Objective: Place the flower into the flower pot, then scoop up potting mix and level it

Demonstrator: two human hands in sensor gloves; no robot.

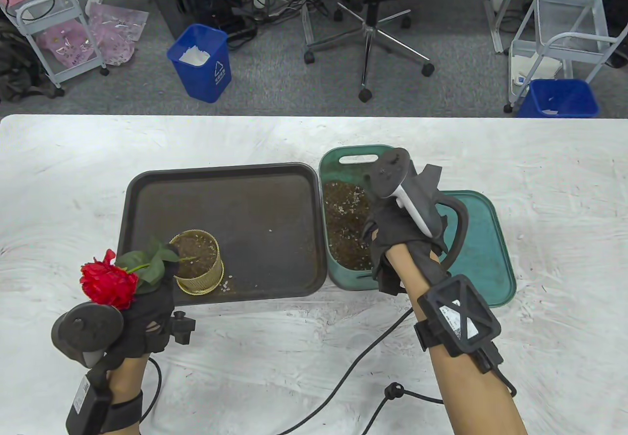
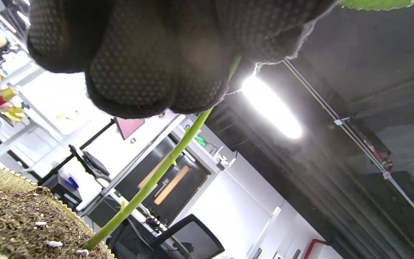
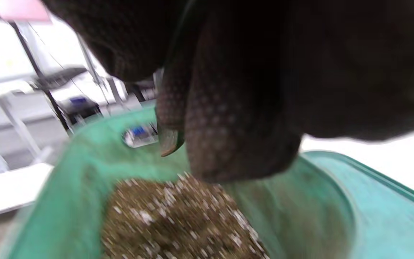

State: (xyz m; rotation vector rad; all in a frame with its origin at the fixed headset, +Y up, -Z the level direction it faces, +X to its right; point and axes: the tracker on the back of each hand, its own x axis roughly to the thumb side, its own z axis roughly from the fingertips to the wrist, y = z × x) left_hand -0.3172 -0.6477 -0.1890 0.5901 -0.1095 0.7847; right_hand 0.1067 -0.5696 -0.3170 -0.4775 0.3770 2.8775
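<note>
The flower (image 1: 109,283), a red bloom with green leaves on a thin green stem (image 2: 149,185), leans out left of the flower pot (image 1: 198,262), its stem tip planted in the pot's soil. The left hand (image 1: 147,307) has its fingers curled round the stem. The pot stands in the dark tray's (image 1: 245,194) near left corner. The right hand (image 1: 392,238) hangs over the potting mix (image 1: 346,219) in the green bin (image 1: 343,278), fingers curled round a scoop (image 3: 169,140) whose tip alone shows

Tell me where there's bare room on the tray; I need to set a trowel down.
The tray is bare between the pot and the soil bin, and along its far rim. Its near-left corner is crowded: pot, flower, left hand.
</note>
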